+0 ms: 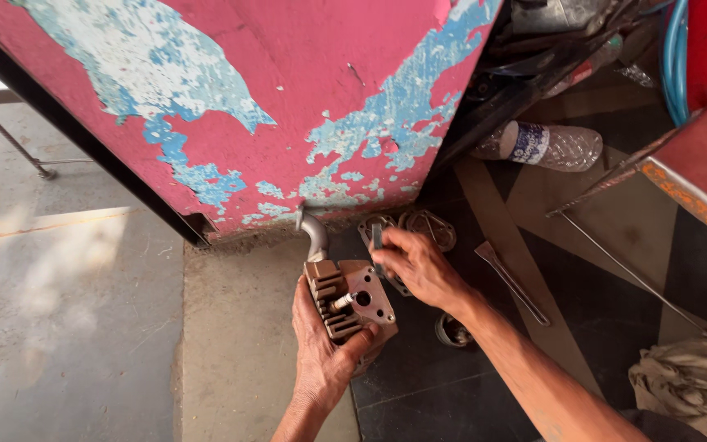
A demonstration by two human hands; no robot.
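Note:
My left hand (323,354) grips a finned metal engine part (352,304) with a bent pipe (316,234) on its top, held just above the floor. A small pin sticks out of its face beside a round hole. My right hand (421,266) is closed on a slim flat metal tool (377,242) right behind that part. Two round metal plates (429,225) lie on the dark mat beyond my right hand.
A peeling pink and blue panel (247,106) stands ahead. A flat metal tool (511,281) lies on the mat at right, a plastic bottle (543,146) farther back. Red metal frame (701,176) at right, a rag (693,385) lower right, concrete floor (67,311) left.

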